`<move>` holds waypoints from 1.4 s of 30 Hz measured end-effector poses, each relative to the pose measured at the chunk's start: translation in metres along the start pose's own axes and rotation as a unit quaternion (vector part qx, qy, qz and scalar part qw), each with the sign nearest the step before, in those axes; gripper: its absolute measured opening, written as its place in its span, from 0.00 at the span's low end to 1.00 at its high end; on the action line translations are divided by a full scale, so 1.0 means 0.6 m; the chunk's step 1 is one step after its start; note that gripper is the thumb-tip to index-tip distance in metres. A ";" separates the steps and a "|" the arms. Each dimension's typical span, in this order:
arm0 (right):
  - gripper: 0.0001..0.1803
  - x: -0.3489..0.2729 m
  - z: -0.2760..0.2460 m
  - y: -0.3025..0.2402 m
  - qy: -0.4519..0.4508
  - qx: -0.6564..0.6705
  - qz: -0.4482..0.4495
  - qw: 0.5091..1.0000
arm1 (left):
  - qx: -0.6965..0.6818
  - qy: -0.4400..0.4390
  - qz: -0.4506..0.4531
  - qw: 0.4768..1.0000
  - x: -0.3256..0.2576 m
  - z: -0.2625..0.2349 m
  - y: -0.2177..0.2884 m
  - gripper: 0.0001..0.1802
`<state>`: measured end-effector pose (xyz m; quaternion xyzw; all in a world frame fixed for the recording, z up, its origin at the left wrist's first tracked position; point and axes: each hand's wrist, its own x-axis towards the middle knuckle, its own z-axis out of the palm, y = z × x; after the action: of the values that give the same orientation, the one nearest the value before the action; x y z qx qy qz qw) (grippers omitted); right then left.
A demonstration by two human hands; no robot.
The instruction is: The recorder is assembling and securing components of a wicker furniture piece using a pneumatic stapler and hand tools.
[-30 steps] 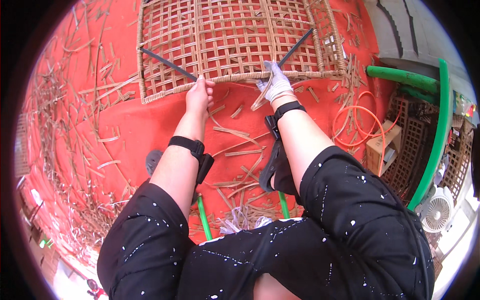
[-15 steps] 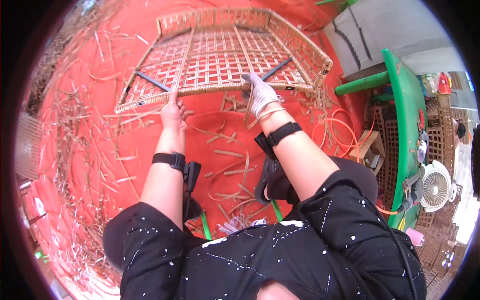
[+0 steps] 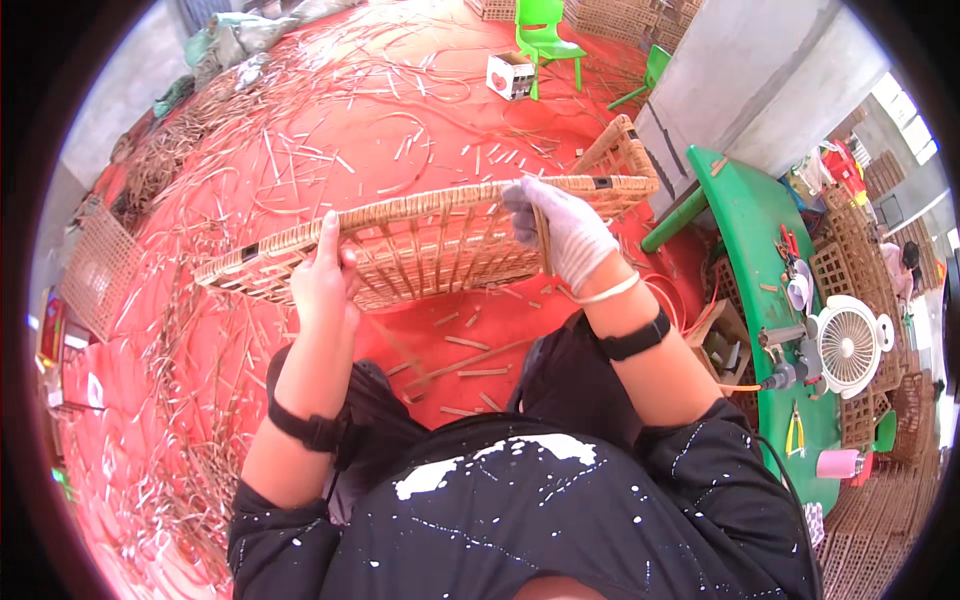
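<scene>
At the far left, a flat woven lattice panel (image 3: 95, 270) lies on the red floor mat (image 3: 330, 130), among heaps of loose rattan strips (image 3: 170, 400). Just right of it, the bare left hand (image 3: 322, 280) grips the near rim of a rectangular woven rattan tray (image 3: 440, 240), fingers curled under the edge and thumb pressed up along its side; a black band (image 3: 305, 430) circles that wrist. The tray is held up above the mat in front of the person, tilted, with its open lattice bottom facing the camera and its far right corner raised. To the right, the right hand (image 3: 565, 235), in a pale glove, is clamped over the tray's upper rim near its middle, fingers wrapped over the edge; a black wristband (image 3: 632, 340) sits on that forearm. Beyond the tray, a small white box (image 3: 510, 75) and a green plastic chair (image 3: 545, 40) stand on the mat. Further right stands a green table (image 3: 760, 230) carrying a small white fan (image 3: 848, 345), pliers (image 3: 795, 430) and other small tools. More woven lattice panels (image 3: 850, 240) are stacked at the far right edge.
</scene>
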<state>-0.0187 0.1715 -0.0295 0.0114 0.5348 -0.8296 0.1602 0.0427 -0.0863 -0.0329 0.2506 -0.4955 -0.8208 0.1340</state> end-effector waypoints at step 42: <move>0.19 -0.168 0.027 0.046 -0.034 -0.112 0.011 0.993 | 0.067 -0.074 0.065 0.993 -0.083 -0.083 -0.012 0.14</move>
<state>0.0867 0.1723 -0.0279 -0.0283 0.6182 -0.7627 0.1878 0.1118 -0.0968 -0.0447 0.1648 -0.5733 -0.7916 0.1328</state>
